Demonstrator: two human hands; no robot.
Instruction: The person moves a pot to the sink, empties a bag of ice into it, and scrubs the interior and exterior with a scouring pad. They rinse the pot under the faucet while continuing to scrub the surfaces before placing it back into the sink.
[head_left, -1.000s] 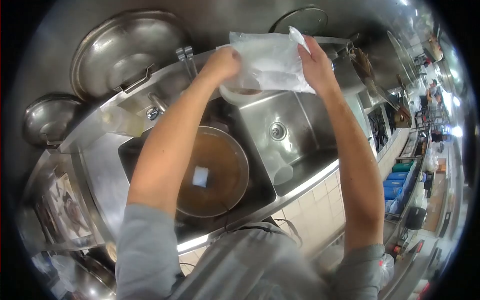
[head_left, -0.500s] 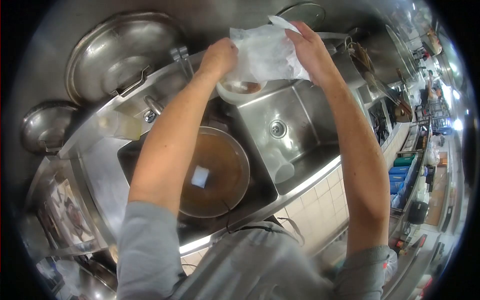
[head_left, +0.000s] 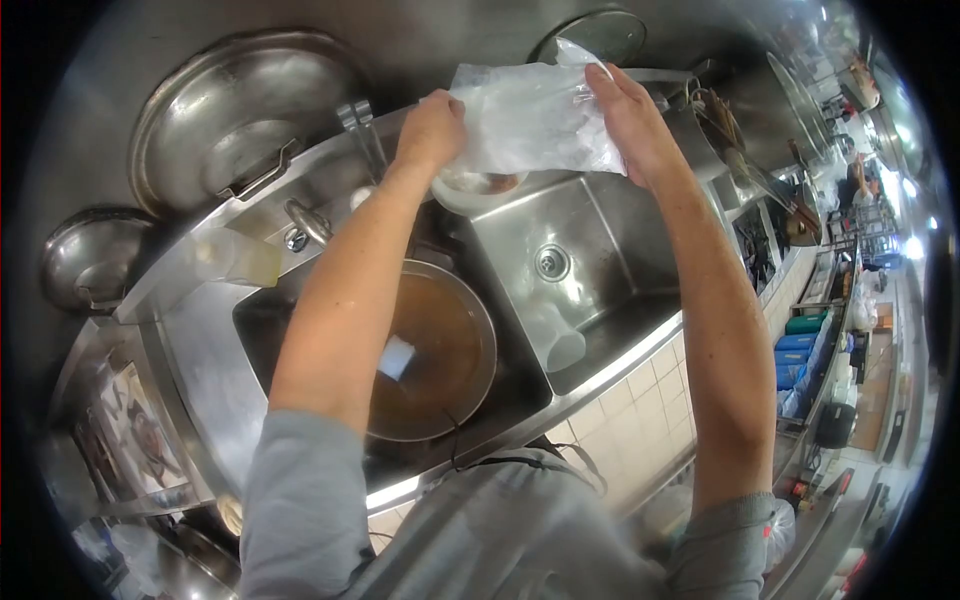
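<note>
A translucent white plastic bag (head_left: 530, 118) is stretched between my two hands, above the back edge of the sinks. My left hand (head_left: 433, 128) is closed on the bag's left edge. At the opposite side my right hand (head_left: 625, 112) grips it with the thumb on top. Below the bag, partly covered by it, is a white bowl (head_left: 462, 199) with something brownish inside. In the left sink stands a large round metal pan (head_left: 492, 350) of brown liquid, with a pale block (head_left: 396, 357) in it.
The right sink (head_left: 600, 235) holds a translucent plastic container (head_left: 565, 350). A faucet (head_left: 305, 220) and a clear square container (head_left: 235, 256) are on the left. Large metal lids (head_left: 240, 120) lean against the back wall. Tongs (head_left: 362, 135) hang nearby; a tall pot with utensils (head_left: 720, 120) is right.
My hands have spread slightly apart, and the bag has been pulled flatter and wider between them. The pale block appears slightly shifted in the pan.
</note>
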